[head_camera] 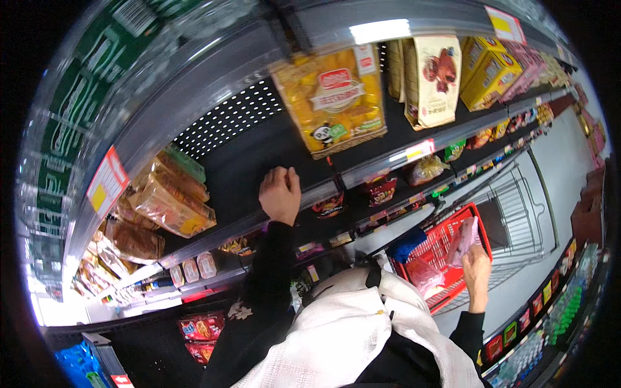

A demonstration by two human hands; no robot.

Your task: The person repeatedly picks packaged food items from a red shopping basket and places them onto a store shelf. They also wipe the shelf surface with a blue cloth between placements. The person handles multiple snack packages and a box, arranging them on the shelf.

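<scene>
My left hand is over the dark shelf board, fingers curled in, with nothing visible in it. Right of it stands a large yellow packet of bread rolls with a panda printed on it. To the left, wrapped loaves of bread lie on the same shelf. Lower right, my right hand grips a pink plastic package at the rim of a red shopping basket. A second pink package and a dark blue item rest inside the basket.
A wire shopping cart stands around and beyond the basket. Cream packets and yellow boxes fill the shelf's right part. Snack bags sit one shelf lower. Bottles line the opposite shelf. A price-tag rail edges the shelf.
</scene>
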